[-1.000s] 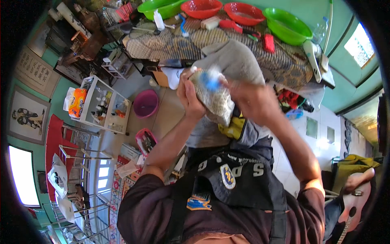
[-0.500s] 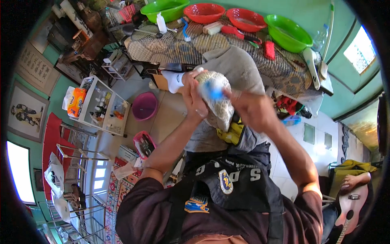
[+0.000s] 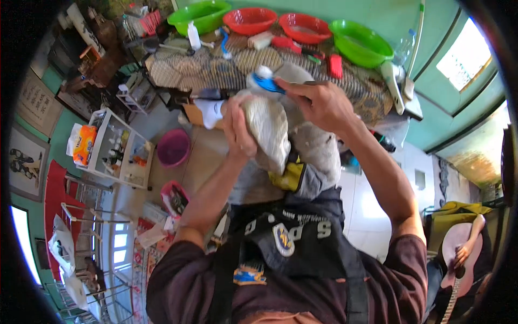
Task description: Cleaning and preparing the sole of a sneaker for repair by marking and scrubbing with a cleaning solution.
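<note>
My left hand (image 3: pixel 237 129) grips a pale off-white shoe (image 3: pixel 268 127), fingers wrapped round its left side, holding it tilted above my lap. In my right hand (image 3: pixel 327 108) is a blue brush (image 3: pixel 268 83) with a white tip, held by its end just above the far part of the shoe. Brush and shoe look apart, though blur makes this hard to judge. Below the shoe, a yellow and grey cloth (image 3: pixel 291 177) lies on my lap, beside a grey cloth (image 3: pixel 318 151) over my legs.
Ahead stands a snakeskin-patterned bench (image 3: pixel 178 70) with green basins (image 3: pixel 360 43), red basins (image 3: pixel 250 21), a white bottle (image 3: pixel 193 36) and a red brush (image 3: pixel 335 66). A purple basin (image 3: pixel 174 147) and white shelf (image 3: pixel 121 148) are at left. Someone holds a guitar (image 3: pixel 458 248) at right.
My right hand and the brush have moved up and away from the shoe's surface. My left hand has turned the shoe, showing a smoother, whiter face. The whole view has shifted slightly.
</note>
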`<state>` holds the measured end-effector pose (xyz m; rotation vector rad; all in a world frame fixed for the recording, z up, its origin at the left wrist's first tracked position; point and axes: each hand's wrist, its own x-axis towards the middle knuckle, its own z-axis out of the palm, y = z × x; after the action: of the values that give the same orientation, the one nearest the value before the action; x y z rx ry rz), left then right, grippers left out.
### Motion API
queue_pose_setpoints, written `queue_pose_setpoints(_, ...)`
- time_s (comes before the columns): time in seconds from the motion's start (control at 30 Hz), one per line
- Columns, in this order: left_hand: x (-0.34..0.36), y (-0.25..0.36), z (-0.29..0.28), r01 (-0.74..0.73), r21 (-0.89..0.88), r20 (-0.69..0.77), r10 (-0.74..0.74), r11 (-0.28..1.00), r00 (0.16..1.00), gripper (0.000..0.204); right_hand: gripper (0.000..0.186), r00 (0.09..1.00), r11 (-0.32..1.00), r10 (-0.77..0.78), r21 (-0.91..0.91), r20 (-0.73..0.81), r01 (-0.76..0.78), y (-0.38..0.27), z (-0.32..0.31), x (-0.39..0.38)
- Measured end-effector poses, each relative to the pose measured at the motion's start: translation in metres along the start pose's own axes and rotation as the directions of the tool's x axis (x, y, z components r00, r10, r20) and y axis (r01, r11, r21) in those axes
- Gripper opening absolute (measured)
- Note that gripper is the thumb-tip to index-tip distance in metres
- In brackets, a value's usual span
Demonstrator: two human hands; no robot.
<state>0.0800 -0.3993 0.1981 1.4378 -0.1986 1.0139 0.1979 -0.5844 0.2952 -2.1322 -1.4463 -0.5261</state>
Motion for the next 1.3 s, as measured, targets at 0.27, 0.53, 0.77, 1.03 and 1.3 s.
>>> queue_pose_setpoints(0.27,0.023,0.023,-0.019,0.075,-0.094,0.320,-0.041,0.993,0.946,0.080,0.036,0.908,0.818,0.388,-0.394,-0.161,-0.419,0.233,-0.041,0.062)
queue_pose_setpoints(0.53,0.023,0.013,-0.030,0.170,-0.228,0.440,-0.055,0.959,0.897,0.091,0.042,0.832,0.744,0.550,-0.492,0.068,-0.451,0.272,-0.026,0.149)
queue_pose_setpoints(0.77,0.022,0.019,-0.033,0.273,-0.182,0.476,-0.159,0.945,0.865,0.086,0.036,0.748,0.597,0.660,-0.655,0.073,-0.463,0.256,0.039,0.215)
queue_pose_setpoints(1.03,0.023,0.015,-0.030,0.208,-0.197,0.411,-0.112,0.958,0.905,0.083,0.035,0.834,0.771,0.537,-0.327,-0.126,-0.546,0.237,0.011,0.191)
queue_pose_setpoints(1.3,0.022,0.026,-0.020,0.322,-0.099,0.427,-0.252,0.941,0.868,0.085,0.035,0.757,0.666,0.644,-0.408,-0.109,-0.625,0.199,0.001,0.146)
